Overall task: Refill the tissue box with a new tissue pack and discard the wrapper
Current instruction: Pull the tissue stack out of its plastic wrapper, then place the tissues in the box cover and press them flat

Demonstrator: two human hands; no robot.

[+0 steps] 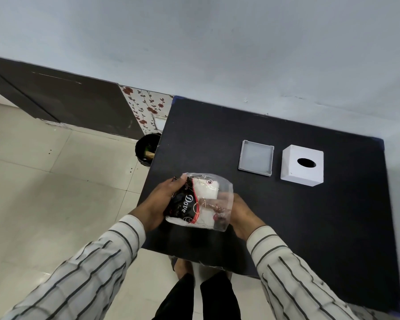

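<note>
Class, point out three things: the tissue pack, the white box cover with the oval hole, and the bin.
tissue pack (189, 205): head view, on its printed wrapper.
box cover (296, 173): head view, on its top face.
bin (141, 144): head view, on its rim.

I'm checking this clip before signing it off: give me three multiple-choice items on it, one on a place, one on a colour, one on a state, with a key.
1. Where does the tray-like base lie?
A. Left of the white tissue box cover, apart from it
B. Stacked on the cover
C. On the floor

2. What colour is the table?
A. White
B. Black
C. Red

3. What state is the tissue pack in?
A. Lying alone on the table
B. Inside the bin
C. Held in both hands, in its wrapper

Key: 1 A, a strip of table shows between them; 2 B, the top is dark throughout; 3 C, left hand and right hand grip it.
</note>
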